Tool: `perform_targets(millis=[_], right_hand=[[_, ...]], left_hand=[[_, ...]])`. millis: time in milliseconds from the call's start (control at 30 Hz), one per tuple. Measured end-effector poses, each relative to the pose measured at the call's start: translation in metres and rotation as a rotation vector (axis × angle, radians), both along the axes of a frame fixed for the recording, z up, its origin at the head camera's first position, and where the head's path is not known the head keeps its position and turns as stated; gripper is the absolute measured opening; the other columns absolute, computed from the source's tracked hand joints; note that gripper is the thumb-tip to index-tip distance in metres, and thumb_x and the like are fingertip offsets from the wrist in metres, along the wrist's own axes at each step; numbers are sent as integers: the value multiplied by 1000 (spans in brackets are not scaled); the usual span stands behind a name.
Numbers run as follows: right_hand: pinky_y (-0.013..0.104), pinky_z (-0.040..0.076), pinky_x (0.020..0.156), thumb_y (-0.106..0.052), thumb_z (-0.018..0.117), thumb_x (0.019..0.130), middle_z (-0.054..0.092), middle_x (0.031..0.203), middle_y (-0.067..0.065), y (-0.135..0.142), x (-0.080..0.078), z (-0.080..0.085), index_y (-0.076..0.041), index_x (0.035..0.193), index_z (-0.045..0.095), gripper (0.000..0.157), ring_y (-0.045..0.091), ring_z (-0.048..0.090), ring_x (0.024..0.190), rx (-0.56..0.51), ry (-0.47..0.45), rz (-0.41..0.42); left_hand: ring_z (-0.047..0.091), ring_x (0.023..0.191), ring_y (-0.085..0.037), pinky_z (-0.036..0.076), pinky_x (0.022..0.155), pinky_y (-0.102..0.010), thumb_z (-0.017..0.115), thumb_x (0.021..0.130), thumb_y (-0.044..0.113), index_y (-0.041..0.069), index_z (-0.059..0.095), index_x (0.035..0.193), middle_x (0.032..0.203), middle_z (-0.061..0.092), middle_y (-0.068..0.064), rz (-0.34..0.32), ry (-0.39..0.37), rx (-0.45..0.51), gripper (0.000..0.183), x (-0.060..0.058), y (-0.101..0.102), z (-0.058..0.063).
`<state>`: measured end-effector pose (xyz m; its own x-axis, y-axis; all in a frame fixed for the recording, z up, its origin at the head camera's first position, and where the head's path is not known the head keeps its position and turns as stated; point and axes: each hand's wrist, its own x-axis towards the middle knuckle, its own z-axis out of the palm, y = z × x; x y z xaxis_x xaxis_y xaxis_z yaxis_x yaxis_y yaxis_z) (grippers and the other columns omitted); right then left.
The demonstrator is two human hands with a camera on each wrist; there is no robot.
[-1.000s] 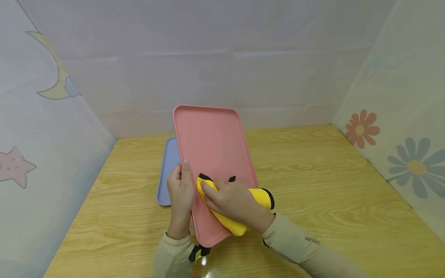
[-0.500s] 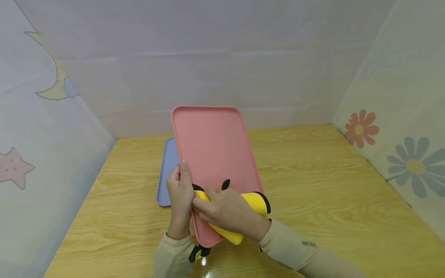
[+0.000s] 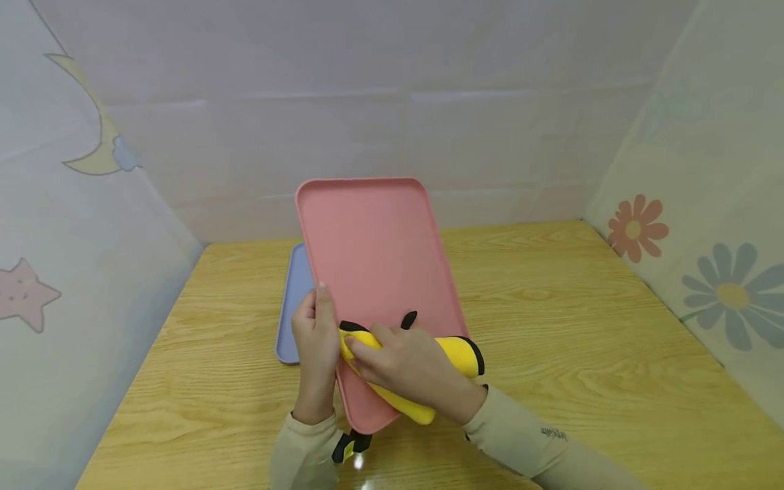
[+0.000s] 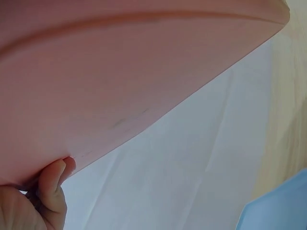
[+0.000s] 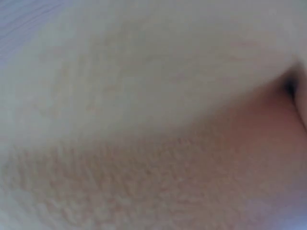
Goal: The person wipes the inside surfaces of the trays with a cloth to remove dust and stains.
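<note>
A pink rectangular tray (image 3: pixel 373 258) is held up at a slant above the table in the head view. My left hand (image 3: pixel 318 347) grips its left edge, thumb on the front face. The left wrist view shows curled fingers (image 4: pixel 55 184) at the edge of the tray's underside. My right hand (image 3: pixel 407 361) holds a bunched yellow cloth (image 3: pixel 459 354) with black edging against the lower part of the tray, close to the left hand. The right wrist view is blurred and filled by a pale, fuzzy surface; the fingers cannot be made out there.
A blue tray (image 3: pixel 294 292) lies on the wooden table (image 3: pixel 539 306), partly hidden behind the pink one. Pale fabric walls with printed flowers (image 3: pixel 633 228), a moon and a star enclose the table at the back and both sides.
The cloth and right hand have shifted left across the pink tray to its left edge, then slightly back right. The tray has turned a little more upright, its top edge moving left.
</note>
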<state>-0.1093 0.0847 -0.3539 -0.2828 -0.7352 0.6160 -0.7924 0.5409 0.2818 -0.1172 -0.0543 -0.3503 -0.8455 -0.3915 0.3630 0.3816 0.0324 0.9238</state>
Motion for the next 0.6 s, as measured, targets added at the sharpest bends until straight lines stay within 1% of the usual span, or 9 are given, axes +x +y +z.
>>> perform_targets(millis=[67,133,233,333,500,533,600], right_hand=[[16,20,34,-29,37,95,37,60,-1,4,-4,-2,-14,97,56,25,6,22,41,-21,-2,-16],[18,22,34,-31,27,97,38,60,0,9,-8,-3,-13,99,57,36,7,23,40,-39,-34,-39],[18,22,35,-33,21,98,36,59,1,17,-15,-5,-11,100,58,43,8,23,40,-52,-65,-76],[19,20,35,-33,21,98,35,60,1,25,-22,-6,-9,98,57,43,9,22,39,-69,-88,-110],[22,21,34,-35,21,98,36,60,2,38,-34,-10,-8,99,54,43,11,24,38,-95,-127,-181],[22,21,33,-35,22,98,36,60,3,40,-37,-10,-8,99,53,41,11,24,38,-94,-137,-197],[23,21,33,-33,30,97,36,60,2,44,-40,-11,-9,98,51,32,11,24,38,-100,-161,-228]], left_hand=[[33,42,-6,29,39,-19,40,97,20,-7,46,67,50,35,1,12,8,-4,41,1,-1,0],[35,42,-6,31,39,-19,40,97,21,-8,48,68,51,37,1,21,9,-5,41,1,-2,1],[37,42,-6,32,38,-19,40,96,21,-8,48,68,51,39,0,31,-1,-5,41,0,-3,1],[39,42,-6,33,38,-20,41,96,21,-7,48,67,51,41,0,39,-6,4,41,0,-3,1],[39,43,-6,32,39,-20,41,96,19,-7,48,66,51,42,1,50,8,6,40,0,-4,2],[39,43,-6,32,39,-20,41,96,19,-8,49,66,51,42,1,55,10,3,40,0,-4,2],[39,44,-6,32,40,-20,41,96,18,-8,49,67,51,42,2,65,6,0,40,1,-4,3]])
